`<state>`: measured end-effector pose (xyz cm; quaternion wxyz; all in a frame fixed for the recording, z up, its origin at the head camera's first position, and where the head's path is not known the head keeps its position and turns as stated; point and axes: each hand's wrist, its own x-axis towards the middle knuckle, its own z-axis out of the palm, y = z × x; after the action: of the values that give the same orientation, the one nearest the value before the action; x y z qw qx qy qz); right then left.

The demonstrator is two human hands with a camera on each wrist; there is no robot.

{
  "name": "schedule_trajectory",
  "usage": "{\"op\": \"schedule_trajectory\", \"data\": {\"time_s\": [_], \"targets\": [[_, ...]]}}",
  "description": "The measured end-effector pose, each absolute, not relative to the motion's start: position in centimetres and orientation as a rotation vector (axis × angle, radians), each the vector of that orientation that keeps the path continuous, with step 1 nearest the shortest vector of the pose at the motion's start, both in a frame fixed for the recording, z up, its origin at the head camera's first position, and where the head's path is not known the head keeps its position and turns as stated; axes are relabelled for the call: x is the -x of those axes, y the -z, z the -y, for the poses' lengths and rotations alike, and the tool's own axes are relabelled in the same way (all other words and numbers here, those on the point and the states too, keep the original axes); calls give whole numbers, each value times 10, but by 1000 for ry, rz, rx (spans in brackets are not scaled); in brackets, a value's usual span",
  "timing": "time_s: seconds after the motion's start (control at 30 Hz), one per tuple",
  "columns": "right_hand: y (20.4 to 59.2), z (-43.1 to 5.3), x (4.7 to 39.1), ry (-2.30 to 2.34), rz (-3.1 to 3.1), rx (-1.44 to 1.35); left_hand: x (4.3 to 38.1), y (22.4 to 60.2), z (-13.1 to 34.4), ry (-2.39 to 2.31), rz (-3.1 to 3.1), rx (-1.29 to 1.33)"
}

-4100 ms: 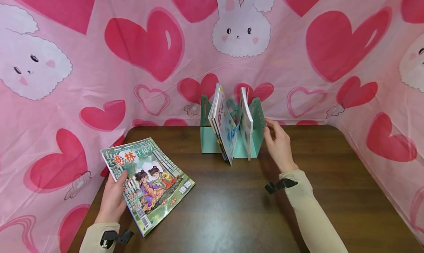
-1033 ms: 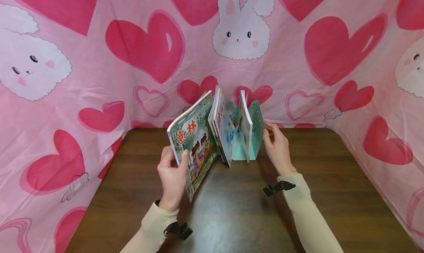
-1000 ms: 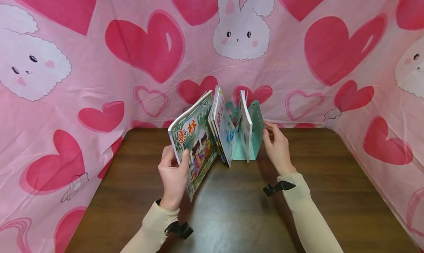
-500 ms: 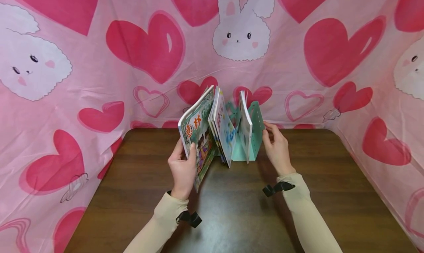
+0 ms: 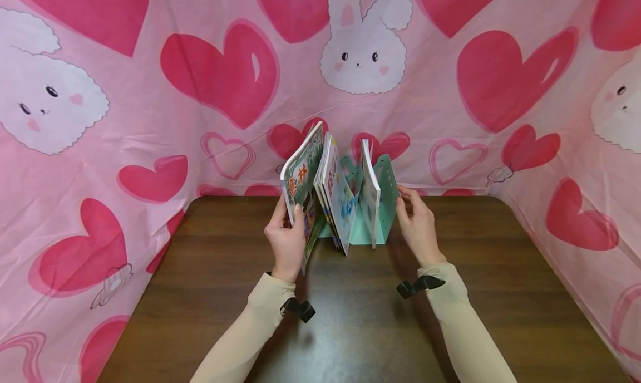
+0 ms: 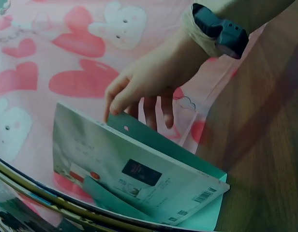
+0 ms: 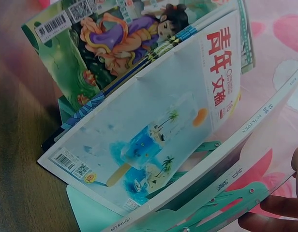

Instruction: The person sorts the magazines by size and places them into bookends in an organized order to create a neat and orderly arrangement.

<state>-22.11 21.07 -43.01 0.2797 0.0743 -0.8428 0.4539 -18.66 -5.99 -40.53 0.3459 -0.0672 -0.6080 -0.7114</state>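
My left hand [image 5: 287, 241] grips a green illustrated magazine [image 5: 306, 174] by its near edge, thumb on the cover. The magazine stands tilted at the left end of a mint-green book rack [image 5: 359, 235], beside a leaning stack of magazines [image 5: 340, 196]. The right wrist view shows its cover [image 7: 134, 36] behind the stack's front magazine [image 7: 154, 125], which has a popsicle picture. With its fingertips, my right hand [image 5: 419, 224] pinches the outer edge of the rack's right panel [image 5: 386, 188]. The left wrist view shows the right hand [image 6: 154, 72] at that panel [image 6: 154, 137].
Another white magazine [image 5: 369, 188] stands in the rack near the right panel. The rack stands toward the back of a dark wooden table [image 5: 350, 316]. Pink cloth [image 5: 225, 82] printed with hearts and rabbits hangs behind and at both sides.
My left hand brought the green magazine from the left, where it was tilted face up, turned it upright and moved it toward the rack's left end. My right hand stayed at the right panel.
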Motion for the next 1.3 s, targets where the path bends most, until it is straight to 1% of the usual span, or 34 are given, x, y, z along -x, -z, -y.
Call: {"op": "schedule_trajectory", "data": {"time_s": [0.2,0.67,0.93,1.3], "targets": [[431,-211,221,-1201,2267,-203,194,408,57,1803,1593,177],[429,-211,222,-1219,2266,-203,191,419,58,1754,1537,147],[428,-211,221,-1203,2283,-192,206,423,48,1669,1459,156],[431,-212,220,-1211,2310,-166,228,435,36,1571,1504,128]]}}
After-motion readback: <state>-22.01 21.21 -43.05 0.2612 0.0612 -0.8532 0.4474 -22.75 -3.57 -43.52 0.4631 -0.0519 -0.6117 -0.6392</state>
